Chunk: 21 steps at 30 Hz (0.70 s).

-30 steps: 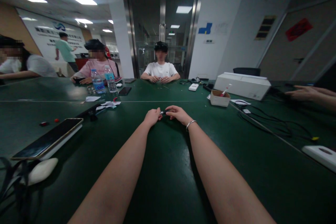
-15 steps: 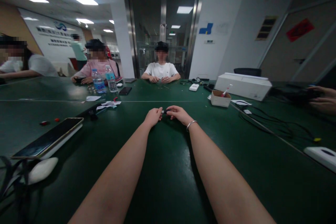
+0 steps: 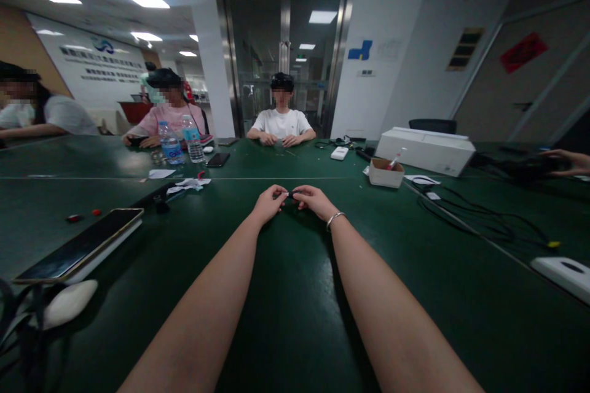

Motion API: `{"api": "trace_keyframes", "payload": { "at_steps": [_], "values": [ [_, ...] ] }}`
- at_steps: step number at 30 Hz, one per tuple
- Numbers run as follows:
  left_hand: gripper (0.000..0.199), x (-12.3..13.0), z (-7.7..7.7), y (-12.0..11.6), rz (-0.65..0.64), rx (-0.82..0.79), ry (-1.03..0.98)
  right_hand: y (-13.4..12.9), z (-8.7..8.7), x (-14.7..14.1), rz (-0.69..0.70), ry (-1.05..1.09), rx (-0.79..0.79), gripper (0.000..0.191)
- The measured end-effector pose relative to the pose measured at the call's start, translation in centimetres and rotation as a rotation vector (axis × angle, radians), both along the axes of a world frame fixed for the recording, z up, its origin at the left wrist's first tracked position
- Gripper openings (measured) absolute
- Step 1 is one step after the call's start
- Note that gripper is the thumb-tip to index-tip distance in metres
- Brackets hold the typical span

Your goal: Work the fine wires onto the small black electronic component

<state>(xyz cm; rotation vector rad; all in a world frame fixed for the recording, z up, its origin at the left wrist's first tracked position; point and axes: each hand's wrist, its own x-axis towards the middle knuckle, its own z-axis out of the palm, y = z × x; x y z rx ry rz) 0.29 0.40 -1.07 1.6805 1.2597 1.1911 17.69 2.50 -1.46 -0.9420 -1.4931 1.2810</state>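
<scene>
Both arms reach forward over the dark green table [image 3: 295,270]. My left hand [image 3: 270,203] is closed, thumb and fingers pinched at the left end of a small dark object [image 3: 290,194]. My right hand [image 3: 314,199], with a silver bangle at its wrist, pinches the right end of the same object. The fingertips of the two hands nearly meet around it, and it is too small to name. A little white shows beside it at my left fingertips.
Left: a phone [image 3: 80,244] on a white box, a white mouse-like object [image 3: 70,304], bottles [image 3: 192,140] and paper scraps. Right: a small open box [image 3: 386,174], a long white box [image 3: 424,151] and black cables [image 3: 483,209]. People sit across the table.
My left fingers have shifted slightly on the small object, and less of its light-coloured part shows between the hands. The view has moved a little.
</scene>
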Motion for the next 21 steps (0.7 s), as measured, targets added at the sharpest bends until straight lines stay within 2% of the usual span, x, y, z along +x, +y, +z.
{"api": "trace_keyframes", "payload": {
  "at_steps": [7,21],
  "values": [
    [0.018,-0.09,0.16,-0.02,0.007,-0.060,-0.040,-0.08,0.10,0.03,0.019,-0.004,-0.005,0.020],
    [0.018,-0.12,-0.06,0.33,0.031,-0.063,-0.042,-0.35,0.32,-0.08,0.022,-0.034,0.019,0.016]
  ]
}}
